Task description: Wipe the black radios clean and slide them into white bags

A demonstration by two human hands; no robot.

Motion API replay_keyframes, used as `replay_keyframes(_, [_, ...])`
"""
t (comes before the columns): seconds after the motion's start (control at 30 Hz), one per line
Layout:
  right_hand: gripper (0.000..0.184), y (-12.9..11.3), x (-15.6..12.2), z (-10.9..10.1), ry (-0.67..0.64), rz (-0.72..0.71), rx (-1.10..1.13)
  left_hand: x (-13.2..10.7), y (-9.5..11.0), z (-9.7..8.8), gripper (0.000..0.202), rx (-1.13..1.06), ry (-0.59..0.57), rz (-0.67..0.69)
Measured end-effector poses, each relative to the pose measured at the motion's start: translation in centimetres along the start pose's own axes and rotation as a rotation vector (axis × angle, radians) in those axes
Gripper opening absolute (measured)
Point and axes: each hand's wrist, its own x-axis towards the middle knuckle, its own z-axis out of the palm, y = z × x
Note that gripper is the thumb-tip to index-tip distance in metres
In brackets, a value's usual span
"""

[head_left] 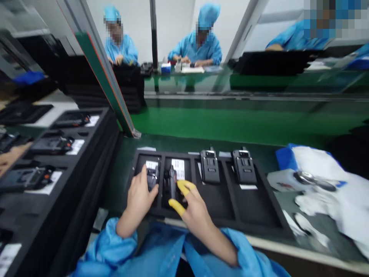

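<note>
A black foam tray (259, 215) with several compartments lies in front of me. My left hand (140, 198) reaches into its leftmost compartment, thumb and fingers around a black handheld device (152, 177) lying by a white label. In the compartment beside it, another black handheld device (172, 181) stands on its edge next to a printed white label (179, 169). My right hand (193, 206), with yellow finger cots on thumb and index finger, grips this second device at its right side and lower end. Two similar devices with clips, one (210, 166) and another (244, 166), rest at the far ends of the right compartments.
On the left, stacked foam trays (95, 154) hold several devices with labels; another person's hand (14, 156) is at that edge. To the right lie a clear bottle (282, 181) and white bags (351, 196). Co-workers in blue sit behind a green barrier (216, 121) and a slanted post (109, 80).
</note>
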Motion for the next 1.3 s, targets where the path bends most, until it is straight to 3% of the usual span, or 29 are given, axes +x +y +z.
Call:
replay_keyframes(0.13, [0.059,0.2,0.3,0.2,-0.057,0.213,0.34,0.4,0.8,-0.9,0.079,0.107,-0.143,0.003])
replay_keyframes(0.27, [0.07,0.5,0.4,0.5,-0.084,0.285,0.461,0.9,1.5,-1.8,0.088,0.146,-0.254,-0.03])
replay_keyframes(0.43, [0.068,0.4,0.3,0.5,-0.104,0.277,0.484,1.3,1.7,-2.6,0.095,0.035,-0.206,-0.108])
replay_keyframes(0.53, [0.062,0.3,0.3,0.1,-0.158,0.267,0.447,1.3,0.9,-3.1,0.105,-0.198,-0.101,-0.25])
replay_keyframes(0.67, [0.077,0.1,0.9,-0.4,-0.273,0.276,0.343,0.7,0.3,-3.4,0.115,-0.872,0.034,-0.474])
replay_keyframes(0.77, [0.084,0.0,1.7,-0.6,-0.269,0.27,0.285,0.0,1.2,-3.1,0.112,-1.262,-0.014,-0.501])
replay_keyframes(0.87, [0.084,0.0,2.0,-0.7,-0.257,0.306,0.296,-0.6,2.5,-2.8,0.103,-1.394,-0.085,-0.42])
replay_keyframes(1.03, [0.091,0.0,1.7,-1.4,-0.246,0.496,0.549,-1.0,3.6,-2.8,0.092,-1.447,-0.12,-0.342])
replay_keyframes(1.13, [0.087,0.3,1.5,-2.2,-0.102,0.467,0.783,-0.8,4.0,-3.0,0.087,-1.412,-0.153,-0.276])
replay_keyframes(1.2, [0.075,0.6,1.6,-2.7,0.016,0.421,0.823,-0.9,4.3,-2.7,0.091,-1.299,-0.11,-0.198])
replay_keyframes(1.3, [0.052,1.1,1.5,-3.4,0.099,0.381,0.73,-1.1,4.7,-1.7,0.096,-0.965,0.06,-0.082])
